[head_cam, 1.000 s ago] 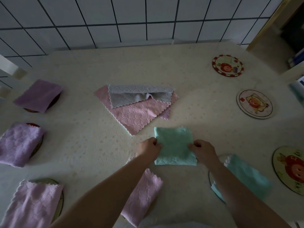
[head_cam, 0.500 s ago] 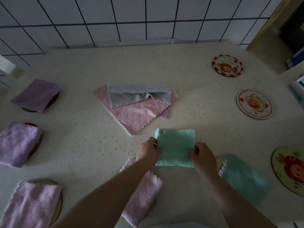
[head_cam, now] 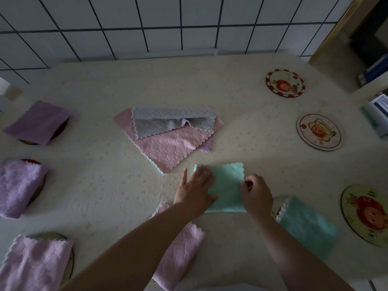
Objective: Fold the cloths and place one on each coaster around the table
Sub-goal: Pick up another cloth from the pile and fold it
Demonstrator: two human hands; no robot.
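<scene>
A folded mint-green cloth [head_cam: 227, 186] lies on the table in front of me. My left hand [head_cam: 195, 191] rests flat on its left part, fingers spread. My right hand [head_cam: 256, 193] pinches its right edge. Behind it is a pile of unfolded cloths: a grey cloth [head_cam: 172, 121] on a pink cloth [head_cam: 168, 148]. Folded cloths cover coasters at the left: a purple one [head_cam: 38, 121], a lilac one [head_cam: 17, 186] and a pink one [head_cam: 35, 263]. A pink folded cloth [head_cam: 178, 250] and a mint one [head_cam: 306, 225] lie near me.
Three bare round picture coasters sit along the right side: one far [head_cam: 285, 83], one in the middle [head_cam: 318, 131] and one near [head_cam: 366, 214]. A tiled wall [head_cam: 168, 24] runs behind the table. Shelves with items stand beyond the right edge.
My left hand let go of the mint cloth's left edge and now lies flat on it. The cloth shifted slightly right and away; my right hand still holds its right edge.
</scene>
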